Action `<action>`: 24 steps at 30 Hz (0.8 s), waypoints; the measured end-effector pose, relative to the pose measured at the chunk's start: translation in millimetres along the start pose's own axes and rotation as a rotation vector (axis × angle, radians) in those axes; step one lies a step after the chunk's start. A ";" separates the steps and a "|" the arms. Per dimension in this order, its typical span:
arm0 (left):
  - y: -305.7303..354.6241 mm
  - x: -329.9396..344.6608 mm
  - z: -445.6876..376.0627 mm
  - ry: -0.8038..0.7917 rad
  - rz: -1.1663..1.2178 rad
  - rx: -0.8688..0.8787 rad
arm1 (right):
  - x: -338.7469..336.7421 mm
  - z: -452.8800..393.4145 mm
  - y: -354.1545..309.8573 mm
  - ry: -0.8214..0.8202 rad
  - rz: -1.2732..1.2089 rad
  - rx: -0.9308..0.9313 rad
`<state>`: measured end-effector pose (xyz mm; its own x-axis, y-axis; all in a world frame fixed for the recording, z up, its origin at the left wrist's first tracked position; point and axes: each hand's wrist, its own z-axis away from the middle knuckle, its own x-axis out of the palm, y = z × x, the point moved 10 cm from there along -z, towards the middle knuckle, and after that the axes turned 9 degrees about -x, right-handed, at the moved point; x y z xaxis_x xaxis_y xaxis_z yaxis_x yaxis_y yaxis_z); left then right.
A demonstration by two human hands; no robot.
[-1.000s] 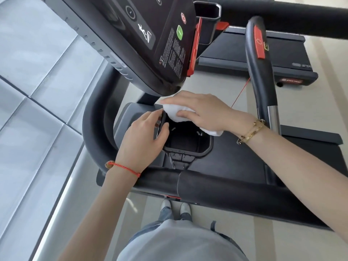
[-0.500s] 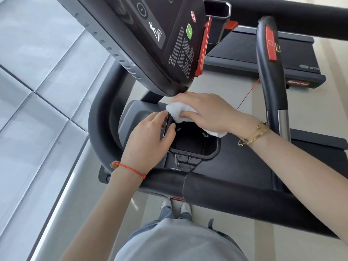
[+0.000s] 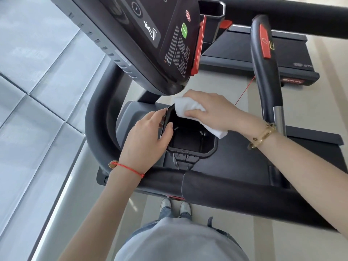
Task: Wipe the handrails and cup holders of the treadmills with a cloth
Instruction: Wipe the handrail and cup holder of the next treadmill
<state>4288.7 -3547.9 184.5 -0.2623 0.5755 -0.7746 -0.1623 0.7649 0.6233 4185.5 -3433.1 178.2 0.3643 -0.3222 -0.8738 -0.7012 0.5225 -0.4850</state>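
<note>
Step in hand: wiping the cup holder; judged mid-task, the wipe at the far rim only.

Item: black moulded plastic cup holder (image 3: pixel 190 142), a roughly square well with chamfered corners, sunk in the grey tray below the treadmill's black control console (image 3: pixel 150 40). The interior reads dark and matt, with small pale ribs on its walls; whether dirt remains cannot be told.

Item: white folded terry cloth (image 3: pixel 188 108), lying across the far rim of the holder, one end trailing past the right corner.

Right hand (image 3: pixel 212 110): laid flat over the cloth, fingers extended and pressing it down on the rim, not curled round it.

Left hand (image 3: pixel 148 136): fingers and thumb pinching a thin black flat piece (image 3: pixel 167 119) at the holder's left edge, standing on edge; whether it is a loose insert or a phone cannot be told.

Item: black padded front handrail (image 3: pixel 235 191), running across the view nearest the person, touched by neither hand.

Next move, as judged: carry the cloth round the rim and down into the well, keeping the black piece held clear; the deep corners will likely need fingertip pressure through the cloth.
</note>
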 end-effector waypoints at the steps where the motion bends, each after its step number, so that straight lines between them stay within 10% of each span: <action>1: -0.3 -0.7 -0.1 0.003 -0.001 0.000 | 1.6 -7.4 -4.4 -0.019 0.020 -0.021; 24: -0.8 1.6 -1.7 -0.004 0.000 0.028 | 23.8 80.0 9.2 0.267 -0.398 0.472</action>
<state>4286.8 -3548.1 182.9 -0.2582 0.5764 -0.7753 -0.1355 0.7730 0.6198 4236.8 -3372.8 150.1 0.3325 -0.7140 -0.6161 -0.1795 0.5934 -0.7846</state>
